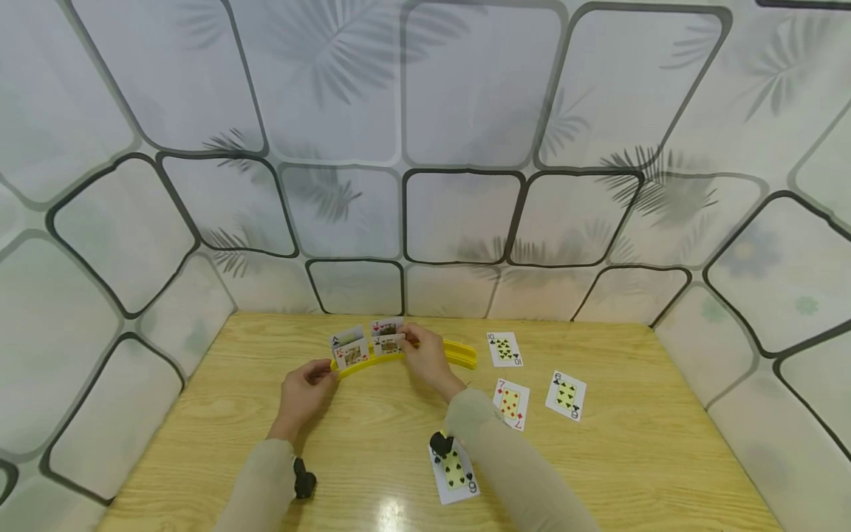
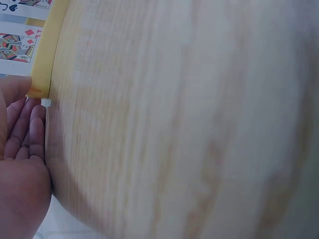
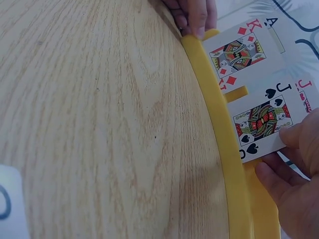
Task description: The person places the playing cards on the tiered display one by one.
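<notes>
A curved yellow card holder [image 1: 461, 354] lies on the table. My left hand [image 1: 307, 393] pinches its left end, with the thumb [image 2: 16, 89] against the front. My right hand [image 1: 427, 360] holds the jack of spades [image 3: 261, 122] by its right edge, thumb in front and fingers behind. The card stands in the front row of the holder, right of the king of diamonds [image 3: 238, 56]. Behind them are a jack of hearts [image 1: 385, 326] and an ace [image 1: 347, 336], both partly hidden.
To the right on the wooden table [image 1: 638, 443] lie a black ten [image 1: 505, 349], a seven of diamonds [image 1: 510, 401] and another black number card [image 1: 566, 396]. Near the right forearm lies a spades card [image 1: 455, 474], its top covered by the black wrist piece. Patterned walls enclose the table.
</notes>
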Motion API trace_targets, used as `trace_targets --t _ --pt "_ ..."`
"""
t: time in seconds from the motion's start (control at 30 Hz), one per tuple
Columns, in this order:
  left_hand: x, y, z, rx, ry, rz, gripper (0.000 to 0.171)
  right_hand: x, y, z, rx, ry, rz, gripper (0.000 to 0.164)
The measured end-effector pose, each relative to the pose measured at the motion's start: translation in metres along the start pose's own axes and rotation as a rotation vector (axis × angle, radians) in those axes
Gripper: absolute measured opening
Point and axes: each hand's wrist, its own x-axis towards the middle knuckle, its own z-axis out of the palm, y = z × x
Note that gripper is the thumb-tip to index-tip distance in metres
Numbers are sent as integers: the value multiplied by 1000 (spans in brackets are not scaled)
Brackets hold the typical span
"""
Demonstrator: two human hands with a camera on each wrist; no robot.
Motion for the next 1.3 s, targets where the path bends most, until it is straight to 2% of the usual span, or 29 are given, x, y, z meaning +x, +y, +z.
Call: trace_targets --t 0.17,0.37,0.6,0.9,1.1,1.3 --pt "-1 0 -1 -4 -6 -3 30 0 -2 -1 8 -3 20 16" --pt "-3 0 -1 -15 -9 -18 31 -2 -4 -4 30 -22 76 25" --pt "-4 1 -1 -7 -4 -10 31 -6 -1 -12 22 -18 67 25" --pt "-4 3 0 -10 7 0 29 -20 5 -35 14 -59 17 30" --pt "-3 2 0 -8 10 8 31 -30 11 -51 -48 -80 -15 33" --pt "-3 2 0 -2 4 3 31 -46 13 -68 -120 -102 29 39"
